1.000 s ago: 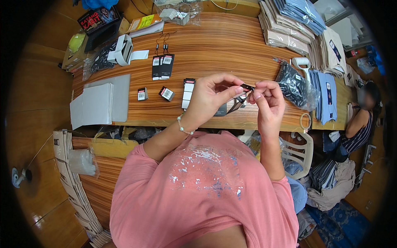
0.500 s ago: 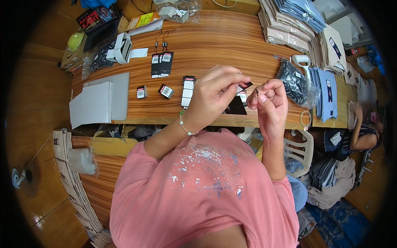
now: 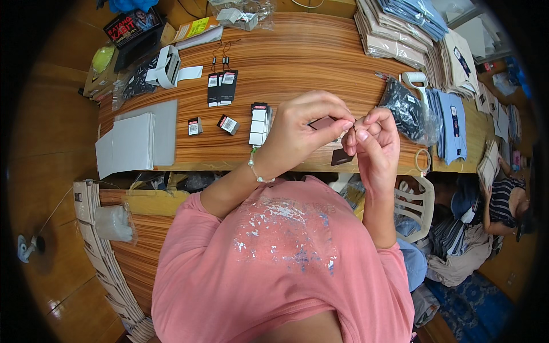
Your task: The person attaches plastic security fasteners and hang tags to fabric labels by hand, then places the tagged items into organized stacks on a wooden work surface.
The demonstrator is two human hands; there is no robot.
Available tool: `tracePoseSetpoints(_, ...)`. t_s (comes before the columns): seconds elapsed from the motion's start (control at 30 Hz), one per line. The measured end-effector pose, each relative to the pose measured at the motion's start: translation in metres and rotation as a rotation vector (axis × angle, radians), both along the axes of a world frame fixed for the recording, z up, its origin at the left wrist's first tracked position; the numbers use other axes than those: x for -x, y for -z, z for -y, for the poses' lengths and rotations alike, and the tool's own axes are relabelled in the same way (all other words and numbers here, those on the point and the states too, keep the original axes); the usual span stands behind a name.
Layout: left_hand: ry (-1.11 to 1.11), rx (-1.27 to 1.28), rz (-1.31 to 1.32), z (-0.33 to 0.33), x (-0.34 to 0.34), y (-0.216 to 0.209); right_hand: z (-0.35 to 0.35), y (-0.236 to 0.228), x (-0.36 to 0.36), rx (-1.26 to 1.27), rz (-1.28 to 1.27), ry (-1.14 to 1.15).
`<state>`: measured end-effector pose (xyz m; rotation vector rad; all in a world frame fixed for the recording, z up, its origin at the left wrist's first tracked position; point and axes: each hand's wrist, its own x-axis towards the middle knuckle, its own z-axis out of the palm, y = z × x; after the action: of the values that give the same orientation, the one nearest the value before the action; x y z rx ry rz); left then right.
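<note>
My left hand (image 3: 306, 128) is closed in a pinch, with a dark hang tag (image 3: 323, 122) partly showing behind its fingers. Close against it, my right hand (image 3: 377, 134) pinches what looks like a thin dark cord; most of it is hidden by the fingertips. A second dark tag (image 3: 342, 157) shows just below the two hands. Left of my hands lie a stack of black tags with white labels (image 3: 259, 126) and two small blocks of barcode labels, one (image 3: 195, 126) upright and the other (image 3: 228, 124) tilted. Further back are black hang tags with cords (image 3: 222, 87).
White sheets (image 3: 126, 143) lie at the table's left. To the right are a bag of dark tags (image 3: 403, 111), a white tagging tool or roll holder (image 3: 414, 79), and folded blue shirts (image 3: 452, 126). A white chair (image 3: 417, 208) stands below the edge. A co-worker (image 3: 506, 200) handles garments at far right.
My fingertips have come together. The tag in my left hand has turned, its red-marked face no longer showing. At the far right, the co-worker has lifted a folded beige garment.
</note>
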<state>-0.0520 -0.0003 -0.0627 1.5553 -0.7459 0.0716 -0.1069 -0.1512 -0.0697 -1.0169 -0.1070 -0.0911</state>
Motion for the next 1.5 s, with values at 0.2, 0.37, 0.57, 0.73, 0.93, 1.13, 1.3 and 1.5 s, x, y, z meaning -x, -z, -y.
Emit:
tracePoseSetpoints(0.2, -0.005, 0.001, -0.017, 0.002, 0.002, 0.0, 0.002, 0.001, 0.001, -0.05, -0.003, -0.014)
tracePoseSetpoints(0.37, -0.008, -0.011, -0.009, 0.002, 0.003, -0.001, 0.001, 0.0, 0.001, -0.063, -0.019, -0.024)
tracePoseSetpoints(0.57, -0.018, -0.012, -0.029, 0.003, 0.003, 0.0, 0.001, 0.001, 0.0, -0.076, -0.058, -0.032)
tracePoseSetpoints(0.73, -0.023, -0.011, -0.079, 0.003, 0.003, 0.0, 0.002, 0.002, -0.001, -0.092, -0.091, -0.03)
tracePoseSetpoints(0.93, -0.008, -0.005, -0.078, 0.003, 0.002, -0.001, 0.001, 0.003, -0.002, -0.061, -0.09, -0.009)
tracePoseSetpoints(1.13, -0.047, 0.006, -0.043, 0.004, 0.001, 0.003, -0.001, 0.001, 0.001, 0.129, -0.052, 0.065)
tracePoseSetpoints(1.3, -0.042, 0.071, -0.011, 0.003, 0.0, 0.003, -0.005, -0.005, 0.006, 0.321, -0.05, 0.165)
tracePoseSetpoints(1.5, 0.028, 0.148, -0.052, 0.001, 0.0, 0.004, -0.015, -0.019, 0.012, 0.469, -0.004, 0.32)
